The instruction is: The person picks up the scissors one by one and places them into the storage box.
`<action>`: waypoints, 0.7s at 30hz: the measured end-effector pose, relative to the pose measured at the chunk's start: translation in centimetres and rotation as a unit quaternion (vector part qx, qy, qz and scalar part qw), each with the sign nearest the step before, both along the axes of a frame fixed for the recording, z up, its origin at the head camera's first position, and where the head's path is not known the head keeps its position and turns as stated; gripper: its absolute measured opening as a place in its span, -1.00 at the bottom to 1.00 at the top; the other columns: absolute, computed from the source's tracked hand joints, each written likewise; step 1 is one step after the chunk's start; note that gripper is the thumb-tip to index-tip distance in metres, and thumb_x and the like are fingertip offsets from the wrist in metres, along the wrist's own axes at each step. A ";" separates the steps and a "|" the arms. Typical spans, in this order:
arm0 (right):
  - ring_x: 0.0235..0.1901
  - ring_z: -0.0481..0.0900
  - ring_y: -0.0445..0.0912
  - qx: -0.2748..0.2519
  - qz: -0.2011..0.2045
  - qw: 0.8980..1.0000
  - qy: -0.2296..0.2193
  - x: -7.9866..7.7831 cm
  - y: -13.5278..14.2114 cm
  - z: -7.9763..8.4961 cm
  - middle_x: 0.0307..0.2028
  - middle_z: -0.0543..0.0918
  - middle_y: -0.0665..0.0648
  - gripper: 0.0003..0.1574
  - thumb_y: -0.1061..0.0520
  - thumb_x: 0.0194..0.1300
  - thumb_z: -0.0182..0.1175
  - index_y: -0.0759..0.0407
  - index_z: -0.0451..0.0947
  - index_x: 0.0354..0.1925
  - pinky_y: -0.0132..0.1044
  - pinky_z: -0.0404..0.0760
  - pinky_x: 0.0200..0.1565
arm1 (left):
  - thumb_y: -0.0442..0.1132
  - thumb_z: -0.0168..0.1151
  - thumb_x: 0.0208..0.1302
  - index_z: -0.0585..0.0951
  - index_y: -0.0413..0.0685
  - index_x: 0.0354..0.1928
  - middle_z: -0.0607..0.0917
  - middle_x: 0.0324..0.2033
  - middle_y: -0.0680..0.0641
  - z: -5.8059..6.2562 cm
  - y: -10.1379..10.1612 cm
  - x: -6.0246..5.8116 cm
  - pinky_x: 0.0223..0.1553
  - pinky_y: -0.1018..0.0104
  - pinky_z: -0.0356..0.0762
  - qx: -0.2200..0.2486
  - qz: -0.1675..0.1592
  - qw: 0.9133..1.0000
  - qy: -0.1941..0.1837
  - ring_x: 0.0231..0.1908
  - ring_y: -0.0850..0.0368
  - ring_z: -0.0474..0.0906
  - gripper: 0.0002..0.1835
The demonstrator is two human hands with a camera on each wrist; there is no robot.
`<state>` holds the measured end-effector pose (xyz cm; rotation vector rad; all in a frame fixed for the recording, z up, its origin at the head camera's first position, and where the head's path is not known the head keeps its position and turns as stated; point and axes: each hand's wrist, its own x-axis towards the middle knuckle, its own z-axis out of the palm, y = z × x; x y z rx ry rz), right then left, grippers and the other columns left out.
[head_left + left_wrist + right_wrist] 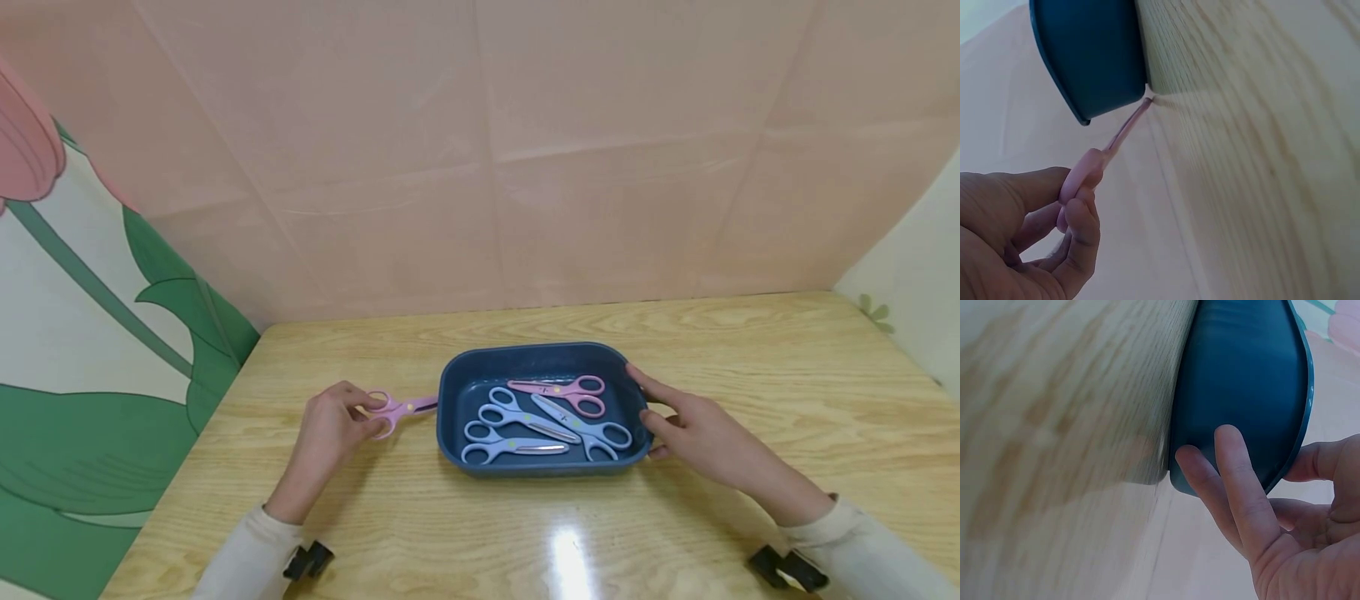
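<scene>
Pink scissors (405,408) lie level, blades pointing right, at the left side of a dark blue plastic box (536,471). My left hand (333,417) pinches them by the finger loops between thumb and fingers. In the left wrist view the scissors' tip (1146,103) is close to the table at the box's lower corner. My right hand (693,433) holds the box's right end; in the right wrist view two fingers (1241,481) press its outer wall, with the thumb at the rim. Inside the box lie another pink pair of scissors (558,389) and three light blue pairs (513,447).
The box stands on a wood-grain table (420,533) with a bright glare spot near the front. A pinkish sheet (487,167) hangs behind the table's back edge. A wall with painted leaves (75,450) borders the left side, a pale wall (918,292) the right.
</scene>
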<state>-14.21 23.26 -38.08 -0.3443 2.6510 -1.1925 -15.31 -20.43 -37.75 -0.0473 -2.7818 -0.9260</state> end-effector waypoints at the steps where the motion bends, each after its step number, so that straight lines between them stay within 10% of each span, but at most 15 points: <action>1: -0.40 0.75 -0.16 -0.001 0.000 1.000 0.000 0.0 0.0 0.0 0.32 0.35 0.58 -0.22 0.08 0.54 -0.02 -0.03 -0.06 0.58 -0.32 0.74 -0.30 | -0.39 0.57 -0.06 0.80 -0.15 -0.27 0.70 -0.27 -0.11 0.0 0.0 0.0 -0.51 0.52 0.56 0.000 -0.001 1.000 -0.001 -0.40 0.10 0.71 -0.77; 21: -0.40 0.75 -0.16 0.005 0.001 1.000 0.001 0.0 0.0 0.1 0.33 0.34 0.58 -0.22 0.09 0.54 -0.02 0.01 -0.06 0.58 -0.34 0.74 -0.32 | -0.39 0.52 0.03 0.80 -0.15 -0.22 0.62 -0.16 -0.19 1.4 -1.2 0.2 -0.51 0.49 0.54 0.018 0.003 1.000 0.000 -0.36 0.08 0.69 -0.78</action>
